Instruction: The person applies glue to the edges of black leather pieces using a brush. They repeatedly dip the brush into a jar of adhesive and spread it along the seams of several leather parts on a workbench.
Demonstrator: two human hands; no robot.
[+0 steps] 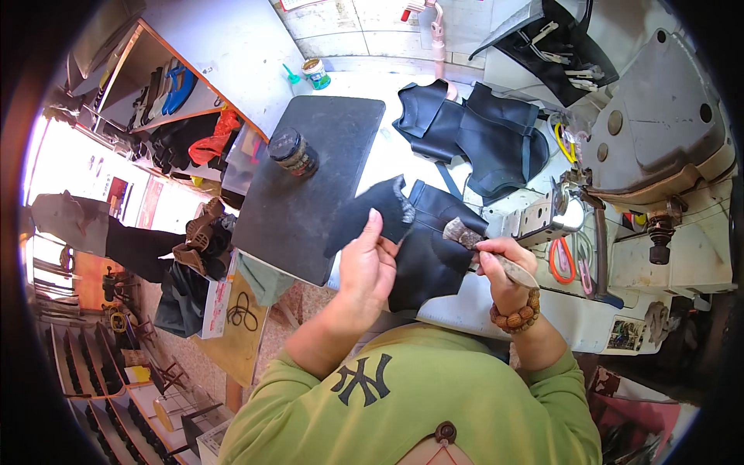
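Note:
My left hand [369, 262] grips a black leather piece [422, 248] by its folded left flap, thumb on top. My right hand [502, 267] holds a small brush [465, 233] whose grey bristle head rests on the upper right part of that leather. A bead bracelet is on the right wrist. The leather lies over the front edge of the white work table [465, 306], next to a dark rubber mat [310, 182].
A dark jar [293, 151] stands on the mat. More black leather pieces [473, 136] lie behind. A sewing machine [659, 139] fills the right side, with orange-handled scissors [559, 260] beneath it. A small tin [316, 74] sits at the back; shelves with shoes [167, 93] are left.

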